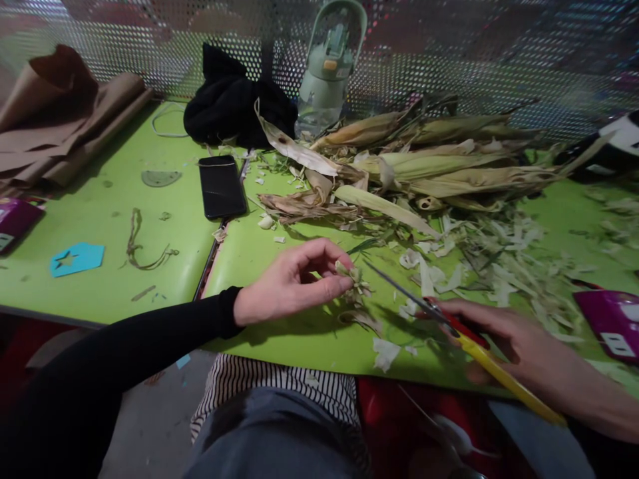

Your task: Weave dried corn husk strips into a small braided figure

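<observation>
My left hand [297, 279] pinches a small crumpled piece of pale green corn husk [355, 274] between thumb and fingers, just above the table. To its right, my right hand [514, 339] is wrapped round a pair of scissors [462, 332] with red and yellow handles. The scissor blades point up and left, their tip near the husk piece but apart from it. Whether the blades are parted is hard to make out. Cut husk scraps [514, 266] lie on the table beyond and to the right of my hands. A pile of dried corn husks [439, 159] stretches behind them.
On the green table [100, 219] lie a black phone [222, 186], a twisted cord [134, 246], a blue paper tag [77, 258] and brown paper [60, 126]. A water bottle [327, 80] stands beside black cloth [234, 106]. A purple packet [612, 319] sits at right.
</observation>
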{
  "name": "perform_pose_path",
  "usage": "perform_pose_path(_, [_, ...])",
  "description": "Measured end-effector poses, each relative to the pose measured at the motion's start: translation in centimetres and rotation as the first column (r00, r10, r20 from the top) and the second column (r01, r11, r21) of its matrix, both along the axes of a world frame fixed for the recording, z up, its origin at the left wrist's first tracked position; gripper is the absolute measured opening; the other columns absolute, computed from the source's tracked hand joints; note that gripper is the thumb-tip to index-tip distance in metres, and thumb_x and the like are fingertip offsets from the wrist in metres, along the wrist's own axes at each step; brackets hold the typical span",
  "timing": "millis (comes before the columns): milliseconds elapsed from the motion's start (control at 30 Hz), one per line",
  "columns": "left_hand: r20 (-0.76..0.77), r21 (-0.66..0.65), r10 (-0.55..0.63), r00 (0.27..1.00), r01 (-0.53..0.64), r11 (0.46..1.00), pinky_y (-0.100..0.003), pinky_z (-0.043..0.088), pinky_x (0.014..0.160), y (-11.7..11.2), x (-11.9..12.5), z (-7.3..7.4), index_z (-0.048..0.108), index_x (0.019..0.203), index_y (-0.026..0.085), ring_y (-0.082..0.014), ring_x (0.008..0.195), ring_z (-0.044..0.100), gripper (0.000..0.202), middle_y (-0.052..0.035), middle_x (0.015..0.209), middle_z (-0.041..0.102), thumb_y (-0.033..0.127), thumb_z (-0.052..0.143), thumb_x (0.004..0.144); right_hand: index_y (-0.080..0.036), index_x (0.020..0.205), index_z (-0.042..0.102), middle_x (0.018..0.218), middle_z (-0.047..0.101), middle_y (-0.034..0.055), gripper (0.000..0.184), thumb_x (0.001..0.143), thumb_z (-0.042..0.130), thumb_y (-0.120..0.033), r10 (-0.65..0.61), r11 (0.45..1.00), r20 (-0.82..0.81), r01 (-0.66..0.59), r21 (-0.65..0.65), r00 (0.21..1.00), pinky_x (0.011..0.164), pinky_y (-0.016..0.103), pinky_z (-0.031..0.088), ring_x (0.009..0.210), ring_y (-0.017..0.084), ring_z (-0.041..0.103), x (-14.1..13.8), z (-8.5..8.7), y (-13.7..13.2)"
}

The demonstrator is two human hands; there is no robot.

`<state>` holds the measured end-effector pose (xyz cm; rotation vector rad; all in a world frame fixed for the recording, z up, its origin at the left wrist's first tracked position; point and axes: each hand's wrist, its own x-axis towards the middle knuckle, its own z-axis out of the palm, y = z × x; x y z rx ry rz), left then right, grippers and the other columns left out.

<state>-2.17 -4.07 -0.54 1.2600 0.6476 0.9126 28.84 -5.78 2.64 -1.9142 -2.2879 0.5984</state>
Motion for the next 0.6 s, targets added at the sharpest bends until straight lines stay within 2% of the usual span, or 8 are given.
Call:
perform_pose_path(67, [-0.004,0.011,0.006,1.000,-0.006,1.000,-0.017,0.044,0.055,0.0,0.0,-0.1,0.056,0.094,0.015,-0.0050,0.059,0.053,0.021,0.0038,0.073,0.056,0.030,0.070,0.087,-0.025,0.081,0.074,0.081,0.078,0.0102,0.051,0.044,0.080,-0.059,-0.105,0.990,-0.183,0.085,-0.116,0.978,0.062,0.040,0.061,0.072,0.031,0.073,-0.8,-0.2,-0.3])
perform_pose_path(133, [-0.012,0.022,0.012,1.000,-0.012,1.000,-0.018,0.045,0.054,-0.1,0.0,-0.1,0.055,0.094,0.016,-0.0048,0.057,0.052,0.024,0.0047,0.072,0.055,0.033,0.070,0.087,-0.025,0.083,0.068,0.069,0.069,0.0045,0.047,0.050,0.080,-0.055,-0.204,0.973,-0.381,0.144,-0.180,0.902,0.056,0.035,0.056,0.063,0.025,0.066,-2.6,-0.1,-0.7])
perform_pose_path(200, [-0.028,0.029,0.019,0.999,-0.019,0.999,-0.017,0.043,0.052,-0.1,0.0,-0.2,0.055,0.093,0.017,-0.0048,0.056,0.051,0.028,0.0051,0.071,0.054,0.038,0.072,0.086,-0.026,0.088,0.062,0.075,0.067,0.0016,0.035,0.066,0.076,-0.050,-0.254,0.966,-0.558,0.173,-0.194,0.790,0.060,0.030,0.053,0.066,0.020,0.064,-5.1,0.2,-0.9])
perform_pose_path(233, [-0.037,0.030,0.024,0.999,-0.022,0.999,-0.017,0.042,0.051,-0.2,0.0,-0.2,0.055,0.092,0.017,-0.0048,0.055,0.050,0.031,0.0053,0.069,0.053,0.041,0.073,0.085,-0.026,0.086,0.059,0.079,0.067,0.0006,0.033,0.066,0.079,-0.044,-0.246,0.969,-0.606,0.173,-0.177,0.756,0.063,0.028,0.053,0.069,0.018,0.063,-6.3,0.3,-0.8])
perform_pose_path(333, [-0.061,0.033,0.047,0.997,-0.045,0.998,-0.017,0.039,0.047,-0.3,0.1,-0.2,0.054,0.090,0.018,-0.0045,0.053,0.047,0.034,0.0059,0.067,0.052,0.045,0.073,0.084,-0.025,0.083,0.053,0.089,0.066,-0.0007,0.034,0.067,0.081,-0.032,-0.130,0.991,-0.678,0.073,-0.112,0.724,0.064,0.026,0.050,0.068,0.013,0.058,-9.4,0.3,0.0])
perform_pose_path(433, [-0.065,0.068,0.062,0.996,-0.058,0.996,-0.016,0.035,0.044,-0.4,0.1,0.0,0.056,0.088,0.017,-0.0031,0.049,0.043,0.030,0.0059,0.067,0.051,0.042,0.073,0.085,-0.025,0.086,0.051,0.091,0.065,-0.0009,0.032,0.069,0.079,-0.027,-0.065,0.993,-0.750,-0.027,-0.111,0.659,0.064,0.027,0.050,0.069,0.013,0.057,-11.1,0.0,1.2])
perform_pose_path(600, [-0.096,0.142,0.103,0.990,-0.089,0.986,-0.016,0.037,0.045,-0.3,0.0,0.3,0.058,0.088,0.015,-0.0037,0.054,0.047,0.028,0.0023,0.077,0.055,0.040,0.072,0.085,-0.026,0.083,0.051,0.079,0.060,-0.0048,0.027,0.071,0.076,-0.025,-0.139,0.979,-0.845,-0.054,-0.194,0.517,0.066,0.027,0.048,0.071,0.014,0.056,-12.1,0.1,2.1])
